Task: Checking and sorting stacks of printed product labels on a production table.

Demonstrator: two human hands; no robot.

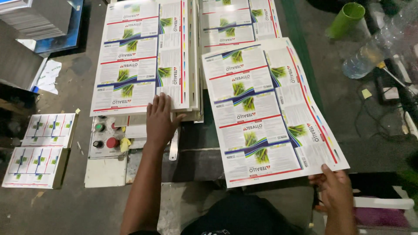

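My left hand rests flat on the near edge of a stack of printed label sheets, white with green plant pictures and red stripes. My right hand grips the near right corner of a single large printed sheet and holds it tilted over the machine bed. A second stack of the same sheets lies behind it at the top.
A control panel with green, red and black buttons sits under the left stack. Two bundles of cut labels lie on the floor at left. A green cup and a clear plastic bottle stand at the right.
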